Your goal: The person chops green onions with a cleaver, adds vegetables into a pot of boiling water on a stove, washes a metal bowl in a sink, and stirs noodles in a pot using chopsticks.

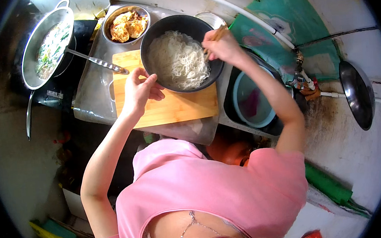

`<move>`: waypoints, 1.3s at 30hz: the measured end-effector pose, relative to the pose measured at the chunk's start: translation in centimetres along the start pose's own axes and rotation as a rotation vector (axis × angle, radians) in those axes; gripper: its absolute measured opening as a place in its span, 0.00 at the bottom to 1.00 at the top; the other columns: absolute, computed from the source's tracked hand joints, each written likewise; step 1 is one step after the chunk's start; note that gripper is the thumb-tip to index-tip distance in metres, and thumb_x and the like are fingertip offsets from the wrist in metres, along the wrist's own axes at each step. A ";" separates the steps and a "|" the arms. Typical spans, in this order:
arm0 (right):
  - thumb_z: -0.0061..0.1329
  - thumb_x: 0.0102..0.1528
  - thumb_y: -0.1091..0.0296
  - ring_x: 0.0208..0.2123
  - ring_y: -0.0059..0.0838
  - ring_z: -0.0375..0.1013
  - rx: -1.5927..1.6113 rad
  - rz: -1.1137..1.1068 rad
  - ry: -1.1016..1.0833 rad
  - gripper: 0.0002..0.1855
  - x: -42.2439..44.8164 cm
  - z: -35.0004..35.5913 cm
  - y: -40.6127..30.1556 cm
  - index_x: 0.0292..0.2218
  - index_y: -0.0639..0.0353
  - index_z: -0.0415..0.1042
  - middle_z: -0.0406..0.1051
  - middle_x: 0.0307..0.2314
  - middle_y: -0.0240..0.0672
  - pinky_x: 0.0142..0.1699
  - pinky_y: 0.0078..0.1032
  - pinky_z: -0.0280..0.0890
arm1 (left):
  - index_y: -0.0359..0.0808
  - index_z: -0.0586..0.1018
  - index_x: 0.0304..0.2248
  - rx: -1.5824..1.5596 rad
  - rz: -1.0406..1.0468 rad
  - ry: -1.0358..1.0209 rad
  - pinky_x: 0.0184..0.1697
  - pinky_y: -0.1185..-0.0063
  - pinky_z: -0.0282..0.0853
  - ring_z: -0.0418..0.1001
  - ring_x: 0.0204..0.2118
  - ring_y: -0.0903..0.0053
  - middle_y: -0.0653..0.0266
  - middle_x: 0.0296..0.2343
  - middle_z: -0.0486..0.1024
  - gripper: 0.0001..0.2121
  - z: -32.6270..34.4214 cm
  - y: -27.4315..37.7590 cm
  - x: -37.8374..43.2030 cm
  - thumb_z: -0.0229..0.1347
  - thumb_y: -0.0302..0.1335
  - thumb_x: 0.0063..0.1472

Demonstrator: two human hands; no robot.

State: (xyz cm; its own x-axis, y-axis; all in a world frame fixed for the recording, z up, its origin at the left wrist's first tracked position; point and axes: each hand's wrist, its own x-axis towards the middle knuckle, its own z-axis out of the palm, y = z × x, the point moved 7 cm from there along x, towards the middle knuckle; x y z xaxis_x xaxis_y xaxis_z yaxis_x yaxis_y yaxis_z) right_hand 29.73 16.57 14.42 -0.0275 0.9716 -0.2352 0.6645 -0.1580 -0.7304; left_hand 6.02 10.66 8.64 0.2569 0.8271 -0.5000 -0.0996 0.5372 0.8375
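Observation:
A dark round pot (178, 22) rests partly on a bamboo cutting board (176, 111). White cooked noodles (188, 61) fill much of its inside. My left hand (142, 89) grips the pot's near-left rim with thumb and fingers. Wooden chopsticks (221, 33) are held in my right hand (220, 47) at the pot's right side. Their lower ends reach down to the edge of the noodles, and my fingers partly cover them.
A metal bowl (105, 33) of fried eggs (129, 26) sits behind the board. On the black stove (80, 35) at left stands a pan (25, 66) of soup with greens, a ladle (97, 61) in it. A blue basin (237, 107) sits in the sink at right.

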 end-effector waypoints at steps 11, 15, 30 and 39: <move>0.47 0.49 0.68 0.15 0.18 0.69 0.405 -0.172 -0.026 0.07 0.3 1.0 -6.3 0.25 0.64 0.71 0.70 0.17 0.33 0.20 0.12 0.64 | 0.34 0.64 0.28 0.059 -0.006 -0.008 0.16 0.81 0.68 0.72 0.15 0.74 0.54 0.18 0.73 0.05 -0.2 0.4 -0.2 0.48 0.24 0.58; 0.47 0.46 0.69 0.14 0.20 0.70 -0.036 -0.081 0.105 0.07 0.2 -3.8 -3.0 0.23 0.64 0.72 0.69 0.13 0.33 0.22 0.18 0.66 | 0.33 0.63 0.27 0.028 0.005 0.003 0.15 0.81 0.68 0.72 0.14 0.73 0.52 0.18 0.73 0.06 -0.3 0.5 -0.2 0.48 0.24 0.58; 0.46 0.51 0.65 0.19 0.15 0.68 0.202 -0.253 -0.113 0.10 0.0 -2.1 -3.9 0.29 0.62 0.74 0.71 0.22 0.31 0.25 0.11 0.63 | 0.35 0.63 0.28 0.024 -0.014 0.006 0.19 0.82 0.70 0.73 0.17 0.75 0.56 0.19 0.73 0.06 -0.4 0.1 -0.5 0.48 0.26 0.59; 0.45 0.50 0.68 0.21 0.16 0.68 0.211 -0.355 -0.193 0.10 1.8 3.1 -2.0 0.26 0.66 0.72 0.71 0.21 0.32 0.27 0.15 0.63 | 0.34 0.63 0.28 -0.011 0.016 -0.002 0.21 0.81 0.71 0.73 0.19 0.75 0.56 0.20 0.72 0.04 0.1 0.2 -0.8 0.46 0.23 0.58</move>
State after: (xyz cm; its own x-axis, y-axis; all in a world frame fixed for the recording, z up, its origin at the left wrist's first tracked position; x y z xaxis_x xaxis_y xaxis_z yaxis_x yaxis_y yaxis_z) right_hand 26.04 18.15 13.52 -0.3781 0.9245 -0.0475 0.4224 0.1267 -0.8975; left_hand 5.92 10.13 9.23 0.2566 0.8355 -0.4859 -0.1142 0.5254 0.8431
